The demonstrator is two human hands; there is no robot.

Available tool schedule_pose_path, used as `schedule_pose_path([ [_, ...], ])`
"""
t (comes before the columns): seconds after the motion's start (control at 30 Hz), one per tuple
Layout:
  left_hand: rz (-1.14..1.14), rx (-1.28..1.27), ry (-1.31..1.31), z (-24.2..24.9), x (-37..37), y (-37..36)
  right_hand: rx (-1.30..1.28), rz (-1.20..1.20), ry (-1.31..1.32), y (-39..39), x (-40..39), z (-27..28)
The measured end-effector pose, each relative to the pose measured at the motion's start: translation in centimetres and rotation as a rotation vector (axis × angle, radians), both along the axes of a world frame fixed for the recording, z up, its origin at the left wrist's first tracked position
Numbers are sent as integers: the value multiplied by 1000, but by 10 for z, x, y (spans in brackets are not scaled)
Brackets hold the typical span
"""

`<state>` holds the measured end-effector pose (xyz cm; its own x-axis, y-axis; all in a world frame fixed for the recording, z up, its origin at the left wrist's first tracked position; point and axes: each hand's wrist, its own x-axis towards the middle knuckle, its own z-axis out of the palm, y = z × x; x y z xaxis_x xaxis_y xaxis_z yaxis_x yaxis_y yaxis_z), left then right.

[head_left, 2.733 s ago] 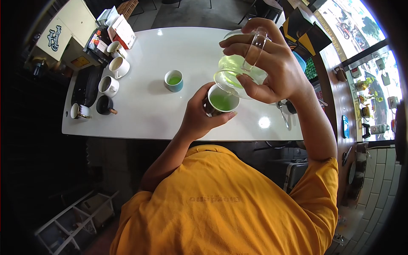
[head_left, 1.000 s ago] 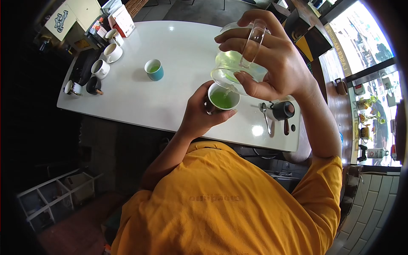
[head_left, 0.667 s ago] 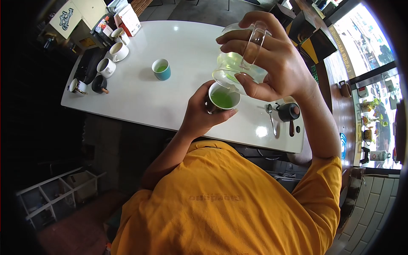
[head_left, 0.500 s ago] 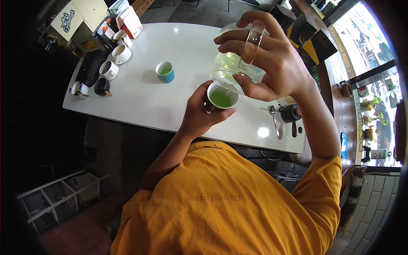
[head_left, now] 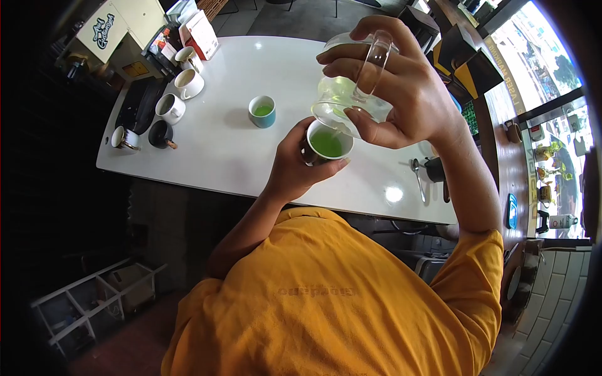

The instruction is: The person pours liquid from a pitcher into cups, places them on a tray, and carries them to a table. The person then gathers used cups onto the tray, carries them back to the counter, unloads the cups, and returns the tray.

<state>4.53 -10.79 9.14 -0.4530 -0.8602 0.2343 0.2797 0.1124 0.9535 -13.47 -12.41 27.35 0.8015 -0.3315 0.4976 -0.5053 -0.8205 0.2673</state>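
Note:
My left hand (head_left: pixel 298 161) is wrapped round a dark cup (head_left: pixel 330 141) with a pale rim, holding green liquid. Above it, my right hand (head_left: pixel 401 88) grips a glass pitcher (head_left: pixel 338 94) with a clear handle. The pitcher is tilted over the cup, its rim close to the cup's rim, with a little pale green liquid inside. A blue-green cup (head_left: pixel 263 116) with green liquid stands on the white table (head_left: pixel 213 150), left of my hands.
Several mugs, one a white mug (head_left: pixel 170 109), stand along the table's left side beside a dark small pot (head_left: pixel 162 135). A spoon (head_left: pixel 418 178) and a dark container (head_left: pixel 434 169) lie near the right end. A red-and-white box (head_left: pixel 199 36) is at the back left.
The view has shifted a little, so the table and its objects appear farther right. Both hands keep their grip on the cup and the pitcher, which look almost unmoved.

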Motion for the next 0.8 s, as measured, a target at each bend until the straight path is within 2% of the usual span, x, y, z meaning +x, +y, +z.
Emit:
schedule_pose_path([
  [0.53,6,-29,-81,3,36,-21,24,-3,-20,-17,34,-1],
  [0.67,16,-17,-24,-2,39,-24,0,31,-25,-23,37,-2],
  [0.8,53,-85,-111,1,44,-26,14,9,-71,-31,37,-2],
])
